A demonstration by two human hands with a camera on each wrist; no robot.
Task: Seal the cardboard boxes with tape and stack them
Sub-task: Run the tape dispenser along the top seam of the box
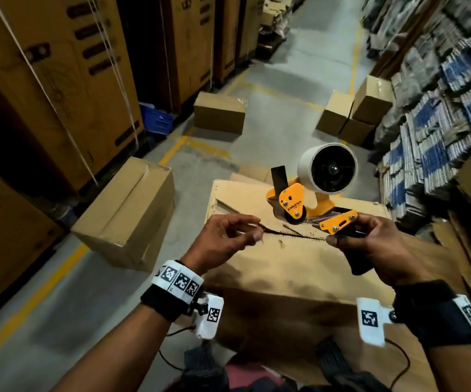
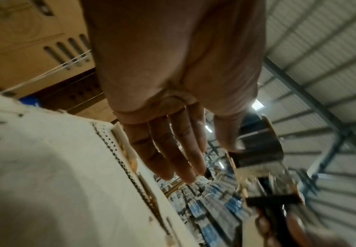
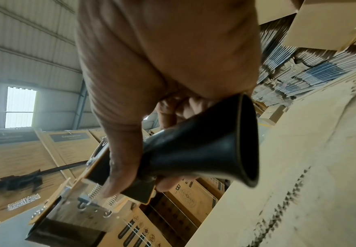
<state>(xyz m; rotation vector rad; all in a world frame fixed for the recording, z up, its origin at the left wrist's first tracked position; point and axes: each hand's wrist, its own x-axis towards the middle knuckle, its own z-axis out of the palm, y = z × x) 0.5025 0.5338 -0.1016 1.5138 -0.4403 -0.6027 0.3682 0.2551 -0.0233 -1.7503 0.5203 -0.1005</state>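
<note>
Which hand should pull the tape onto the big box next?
Probably the left hand: it pinches the tape end above the box, while the right hand grips the tape dispenser.

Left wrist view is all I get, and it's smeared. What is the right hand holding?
Observer: In the right wrist view, the right hand grips the black handle of a tape dispenser, which the head view shows is orange.
Operator: What is the left hand doing?
Observer: The left hand pinches the end of a thin dark strand that runs across to the right thumb.
Operator: Where is all this?
Observer: Both hands are over the top of a cardboard box. Another box, the floor box, sits to its left.
</note>
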